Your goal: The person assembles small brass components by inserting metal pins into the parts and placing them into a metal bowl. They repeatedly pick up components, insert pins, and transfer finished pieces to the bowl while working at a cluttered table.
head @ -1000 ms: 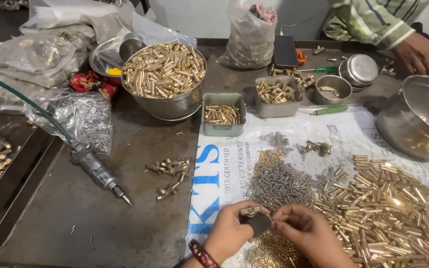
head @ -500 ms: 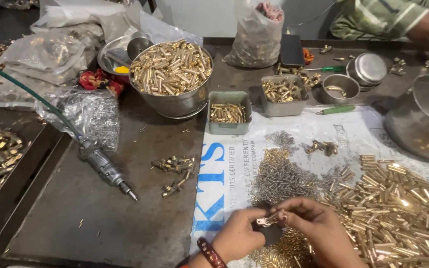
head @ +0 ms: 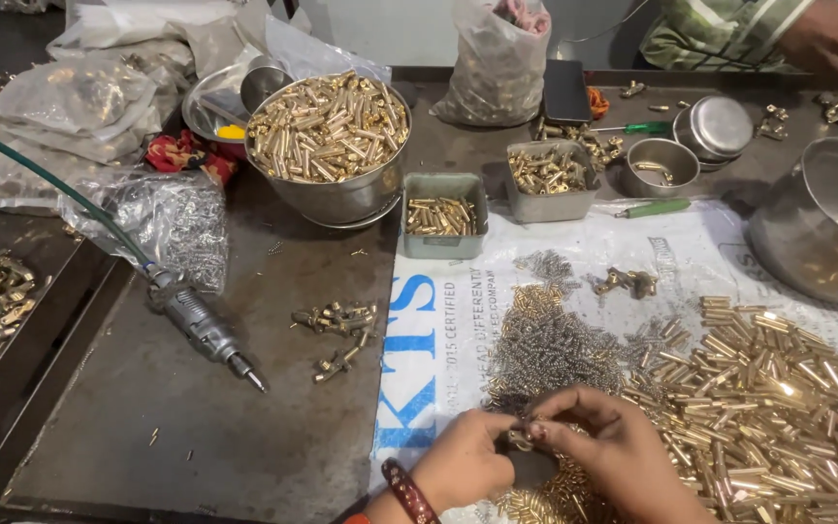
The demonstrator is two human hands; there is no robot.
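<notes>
My left hand (head: 463, 461) and my right hand (head: 613, 451) meet at the bottom middle, fingertips pinched together on a small brass part (head: 519, 437). A red bangle sits on my left wrist. Just above my fingers lies a heap of small grey screws (head: 545, 344). To the right spreads a big pile of brass tubes (head: 778, 398). More brass pieces lie under my hands. All of this rests on a white printed sack (head: 438, 349).
A steel bowl of brass tubes (head: 332, 131), two small grey trays (head: 443, 215) (head: 547, 175), a pneumatic screwdriver (head: 201, 325) with green hose, assembled brass fittings (head: 337, 320), a large steel pot (head: 821, 228), plastic bags of parts. Another person's hand (head: 831, 34) is at the far right.
My hands have shifted slightly right and down while still working the small brass part between the fingertips. The other person's hand has moved toward the far right corner.
</notes>
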